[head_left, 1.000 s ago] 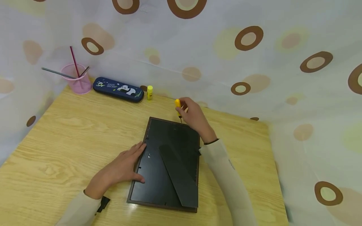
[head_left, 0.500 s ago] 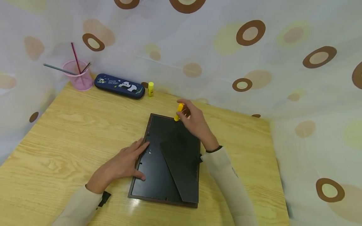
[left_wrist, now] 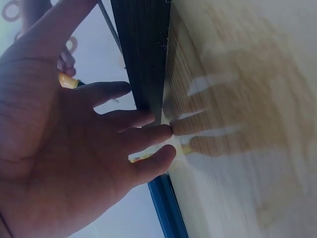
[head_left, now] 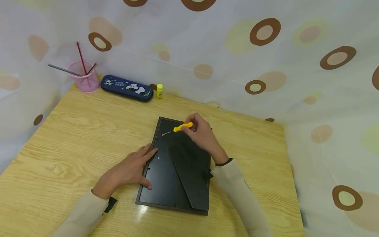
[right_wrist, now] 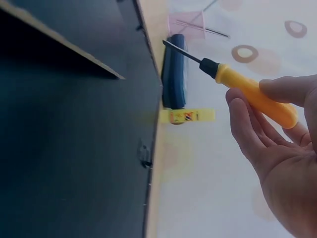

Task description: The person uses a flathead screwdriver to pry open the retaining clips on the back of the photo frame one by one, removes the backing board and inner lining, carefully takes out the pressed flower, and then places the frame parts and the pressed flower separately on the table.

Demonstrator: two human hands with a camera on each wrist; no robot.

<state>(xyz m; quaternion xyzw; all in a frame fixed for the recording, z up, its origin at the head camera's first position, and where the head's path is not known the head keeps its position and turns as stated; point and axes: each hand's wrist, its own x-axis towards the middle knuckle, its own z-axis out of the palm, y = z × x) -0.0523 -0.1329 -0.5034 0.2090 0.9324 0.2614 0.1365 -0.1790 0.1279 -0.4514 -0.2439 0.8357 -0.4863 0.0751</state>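
Note:
A dark picture frame [head_left: 163, 184] lies back side up on the table, its stand leg [head_left: 189, 181] slanting across the black backing. My left hand [head_left: 127, 171] rests with spread, straight fingers along the frame's left edge, the thumb over the backing. In the left wrist view those fingers reach down beside the frame's side. Between thumb and fingers my right hand [head_left: 202, 135] pinches a yellow-handled screwdriver [head_left: 183, 126] over the frame's far end. The tool is tilted, its metal tip pointing left. In the right wrist view a small metal tab [right_wrist: 144, 153] shows near the backing's edge.
At the back of the wooden table [head_left: 74, 138] stand a pink mesh pencil cup [head_left: 88, 84] holding several pencils and a yellow glue stick [head_left: 159, 91]. A navy pencil case [head_left: 125, 88] with pandas lies between them. A patterned wall covering [head_left: 225, 65] rises right behind.
The screwdriver has gone from nearly upright at the frame's far edge to lying over, tip leftward. My right hand has come slightly nearer over the backing; my left hand stays at the edge.

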